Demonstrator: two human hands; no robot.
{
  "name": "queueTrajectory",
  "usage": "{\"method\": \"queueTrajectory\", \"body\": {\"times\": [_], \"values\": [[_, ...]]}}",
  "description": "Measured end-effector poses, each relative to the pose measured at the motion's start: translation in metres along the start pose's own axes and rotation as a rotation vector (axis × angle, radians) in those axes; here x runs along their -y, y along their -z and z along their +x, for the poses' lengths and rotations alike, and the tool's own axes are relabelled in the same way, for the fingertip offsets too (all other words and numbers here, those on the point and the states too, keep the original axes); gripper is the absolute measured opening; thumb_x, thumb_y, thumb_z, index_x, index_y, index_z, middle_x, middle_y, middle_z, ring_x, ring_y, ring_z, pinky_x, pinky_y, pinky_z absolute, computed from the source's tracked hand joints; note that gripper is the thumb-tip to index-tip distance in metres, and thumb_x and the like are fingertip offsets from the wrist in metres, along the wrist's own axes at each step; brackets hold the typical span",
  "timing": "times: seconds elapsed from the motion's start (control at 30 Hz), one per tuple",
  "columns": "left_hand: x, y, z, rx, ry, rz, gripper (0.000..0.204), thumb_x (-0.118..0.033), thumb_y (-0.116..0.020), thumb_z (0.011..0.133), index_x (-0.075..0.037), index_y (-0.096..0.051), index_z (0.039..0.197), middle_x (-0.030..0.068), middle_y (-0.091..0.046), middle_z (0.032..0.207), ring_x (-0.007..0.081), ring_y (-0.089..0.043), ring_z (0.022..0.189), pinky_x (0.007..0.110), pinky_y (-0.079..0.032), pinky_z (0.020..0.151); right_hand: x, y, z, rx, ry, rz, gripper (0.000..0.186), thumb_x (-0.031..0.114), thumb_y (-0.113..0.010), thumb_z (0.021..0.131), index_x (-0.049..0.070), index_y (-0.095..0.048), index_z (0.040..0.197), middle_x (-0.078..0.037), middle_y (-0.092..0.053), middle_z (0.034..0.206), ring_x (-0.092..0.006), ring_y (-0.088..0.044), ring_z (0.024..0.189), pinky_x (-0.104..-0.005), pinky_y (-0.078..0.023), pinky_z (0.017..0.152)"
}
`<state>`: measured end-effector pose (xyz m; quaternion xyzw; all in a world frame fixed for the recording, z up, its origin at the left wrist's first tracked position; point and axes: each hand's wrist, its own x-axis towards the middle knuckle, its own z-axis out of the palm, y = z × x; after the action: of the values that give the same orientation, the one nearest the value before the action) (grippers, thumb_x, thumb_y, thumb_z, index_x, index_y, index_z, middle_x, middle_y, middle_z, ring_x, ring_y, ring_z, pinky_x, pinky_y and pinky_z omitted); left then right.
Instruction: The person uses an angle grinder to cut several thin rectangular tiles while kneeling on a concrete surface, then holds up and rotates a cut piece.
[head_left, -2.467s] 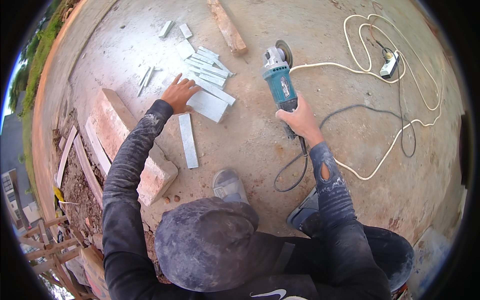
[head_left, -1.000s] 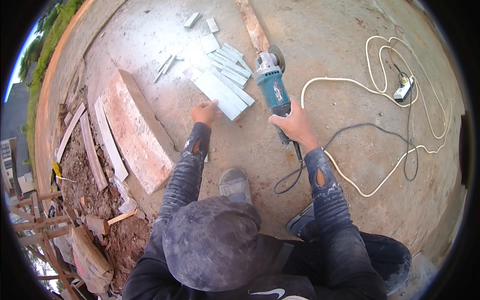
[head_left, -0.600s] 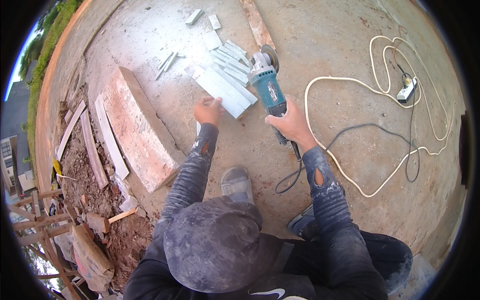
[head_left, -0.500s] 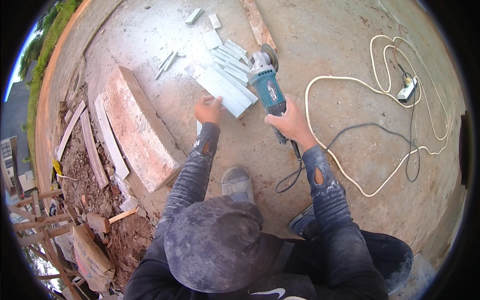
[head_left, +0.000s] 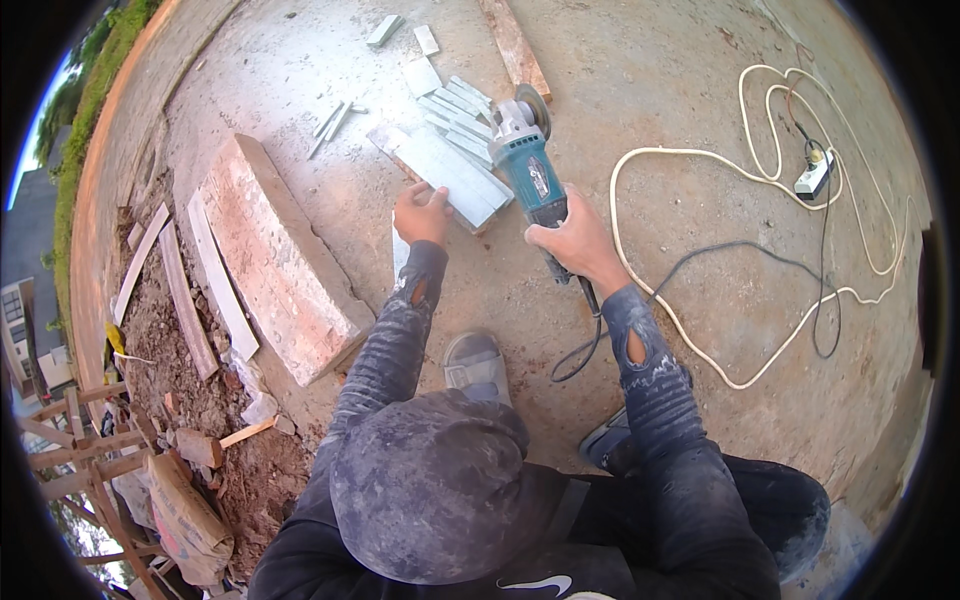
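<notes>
My right hand (head_left: 580, 240) is wrapped around the rear body of a teal angle grinder (head_left: 533, 170). The grinder's round disc (head_left: 535, 110) stands at its far end, on the right side of the grey head. My left hand (head_left: 424, 213) has bent fingers, thumb and fingertips close together at the left edge of a pale grey tile strip (head_left: 455, 182). Whether anything is pinched there is hidden. The strip lies among other cut strips (head_left: 460, 115) on the ground, with a brownish edge showing along its left side. A white piece (head_left: 400, 245) shows beside my left wrist.
A long concrete block (head_left: 280, 260) lies left of my left arm, with narrow strips (head_left: 225, 275) beyond it. A wooden plank (head_left: 515, 45) lies ahead. At right, a cream cable (head_left: 690, 345) loops toward a power strip (head_left: 815, 175). Thin offcuts (head_left: 335, 125) lie in white dust.
My left hand has shifted slightly right and away from me. More of the brownish edge beside the tile strip and of the white piece shows. The grinder has moved slightly left.
</notes>
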<state>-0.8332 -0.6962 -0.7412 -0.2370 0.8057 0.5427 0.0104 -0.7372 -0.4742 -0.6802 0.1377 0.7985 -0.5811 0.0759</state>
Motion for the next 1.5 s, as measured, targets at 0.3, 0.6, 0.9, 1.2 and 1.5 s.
{"method": "queueTrajectory", "body": {"times": [0.3, 0.6, 0.9, 1.2, 1.5], "values": [[-0.013, -0.001, -0.009, 0.038, 0.136, -0.051, 0.034, -0.006, -0.072, 0.086, 0.007, -0.060, 0.116, 0.0177, -0.069, 0.090, 0.0213, -0.070, 0.068, 0.031, -0.060, 0.057, -0.001, 0.001, -0.001, -0.008, 0.017, -0.015, 0.057, 0.027, -0.073, 0.068, -0.003, -0.055, 0.114, -0.014, -0.064, 0.095, -0.0253, -0.063, 0.086, -0.0364, -0.050, 0.080], [-0.015, 0.003, -0.001, 0.090, 0.226, -0.116, 0.030, -0.004, -0.071, 0.085, 0.007, -0.058, 0.110, 0.0192, -0.068, 0.091, 0.0235, -0.071, 0.068, 0.032, -0.061, 0.058, 0.003, -0.002, -0.003, -0.012, 0.020, 0.029, 0.061, 0.027, -0.073, 0.068, -0.003, -0.055, 0.116, -0.014, -0.063, 0.095, -0.0248, -0.062, 0.085, -0.0356, -0.050, 0.079], [0.004, -0.001, 0.011, 0.040, 0.113, -0.016, 0.034, -0.005, -0.073, 0.082, 0.004, -0.061, 0.113, 0.0155, -0.069, 0.090, 0.0218, -0.069, 0.070, 0.032, -0.058, 0.061, -0.004, -0.003, 0.000, 0.006, 0.009, -0.013, 0.060, 0.027, -0.074, 0.068, -0.002, -0.055, 0.116, -0.014, -0.063, 0.095, -0.0248, -0.062, 0.086, -0.0355, -0.050, 0.080], [0.022, 0.001, 0.044, -0.029, -0.097, 0.048, 0.039, -0.005, -0.075, 0.078, 0.000, -0.067, 0.115, 0.0105, -0.070, 0.085, 0.0191, -0.067, 0.071, 0.032, -0.053, 0.066, 0.000, -0.002, -0.002, 0.015, -0.001, -0.002, 0.058, 0.028, -0.071, 0.068, -0.003, -0.055, 0.115, -0.020, -0.067, 0.099, -0.0328, -0.066, 0.090, -0.0400, -0.051, 0.082], [0.005, 0.007, 0.028, -0.050, -0.272, 0.280, 0.054, -0.014, -0.080, 0.075, 0.002, -0.061, 0.123, 0.0185, -0.064, 0.110, 0.0297, -0.062, 0.101, 0.040, -0.048, 0.089, -0.002, -0.005, 0.002, 0.007, 0.022, 0.031, 0.060, 0.026, -0.073, 0.068, -0.004, -0.055, 0.116, -0.014, -0.064, 0.097, -0.0243, -0.062, 0.087, -0.0359, -0.050, 0.080]]}}
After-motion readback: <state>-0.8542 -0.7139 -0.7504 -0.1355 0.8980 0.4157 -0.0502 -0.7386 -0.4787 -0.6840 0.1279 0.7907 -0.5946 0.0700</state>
